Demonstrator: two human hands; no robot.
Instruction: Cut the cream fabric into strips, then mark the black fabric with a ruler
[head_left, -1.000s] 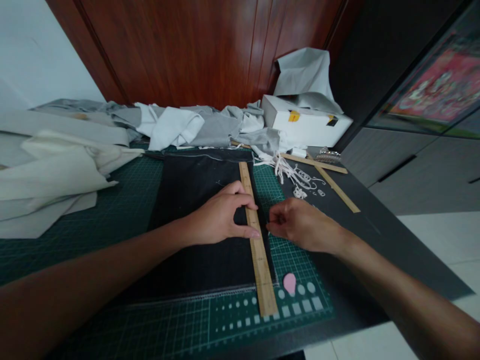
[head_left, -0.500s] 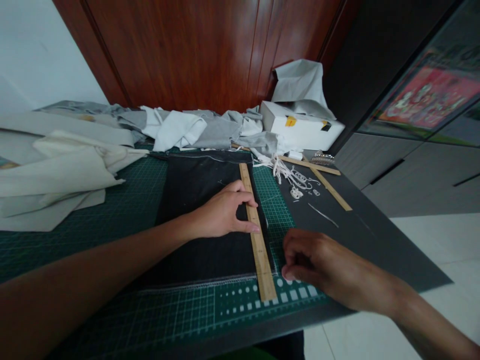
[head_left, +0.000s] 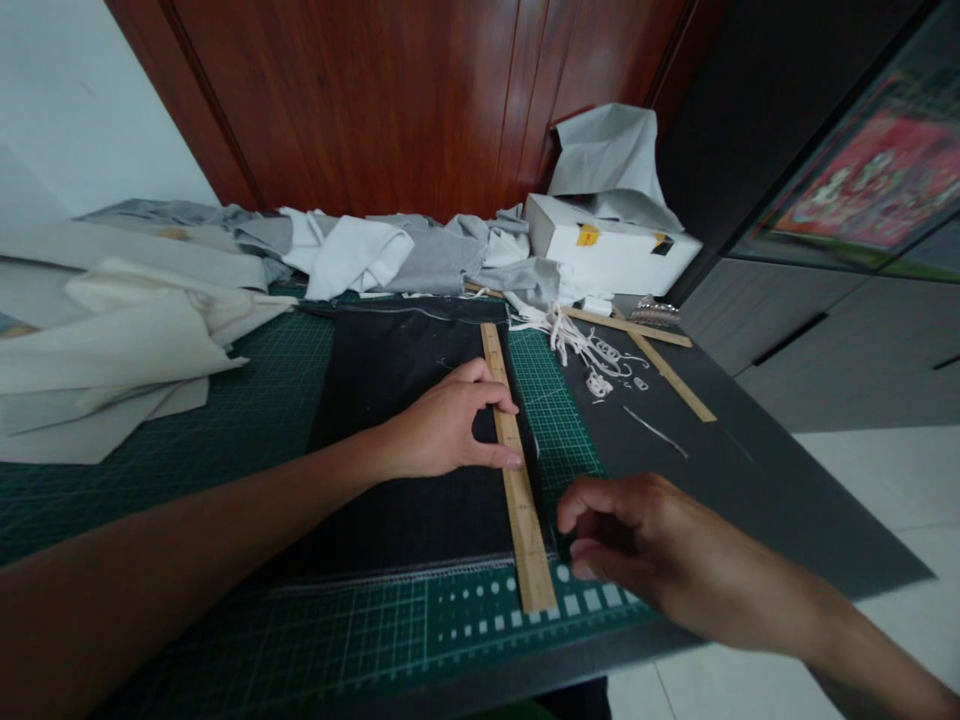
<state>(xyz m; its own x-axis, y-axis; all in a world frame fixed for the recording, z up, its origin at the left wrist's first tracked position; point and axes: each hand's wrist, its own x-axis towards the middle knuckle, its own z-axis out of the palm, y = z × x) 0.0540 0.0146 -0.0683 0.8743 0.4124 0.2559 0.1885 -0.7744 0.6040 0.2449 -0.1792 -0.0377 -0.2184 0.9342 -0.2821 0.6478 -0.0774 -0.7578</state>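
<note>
A long wooden ruler (head_left: 530,535) lies lengthwise near the right edge of a black piece of fabric (head_left: 420,520). My left hand (head_left: 450,420) rests on the fabric and holds the ruler down, its thumb and fingertips spread along the wood. Beneath the fabric is a green cutting mat (head_left: 375,625) with grid lines and printed shapes. To the right of the ruler's near end, my right hand (head_left: 637,540) hovers over the mat. Its fingers are curled, with a gap between thumb and forefinger, and nothing shows in it. White stitching runs along the fabric's near edge.
Cream cloth pieces (head_left: 127,330) are heaped at left, grey and white scraps (head_left: 442,250) along the back. A white box (head_left: 611,245) stands at back right. White cords (head_left: 574,340) and two more wooden strips (head_left: 671,375) lie on the dark tabletop (head_left: 780,510).
My right hand's thumb and forefinger have parted from a closer curl, beside the ruler's near end. My left hand stays on the ruler. The view has shifted slightly.
</note>
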